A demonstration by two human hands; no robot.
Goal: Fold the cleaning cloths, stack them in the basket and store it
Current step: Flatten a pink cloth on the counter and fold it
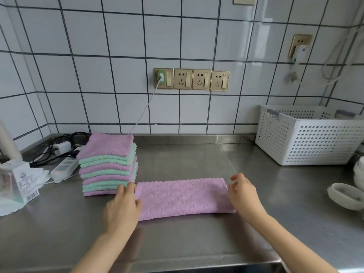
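A pink cleaning cloth lies folded into a long strip on the steel counter. My left hand rests at its left end, fingers over the cloth's edge. My right hand is at its right end, with loosely bent fingers touching the upper right corner. A stack of several pink and green cloths stands just left of the strip, close to my left hand. The white perforated basket sits at the back right of the counter; what I can see of its inside looks empty.
A power strip, chargers and black cables lie behind the stack at the left. A plastic package sits at the far left. White dishes stand at the right edge. Wall sockets are above the counter.
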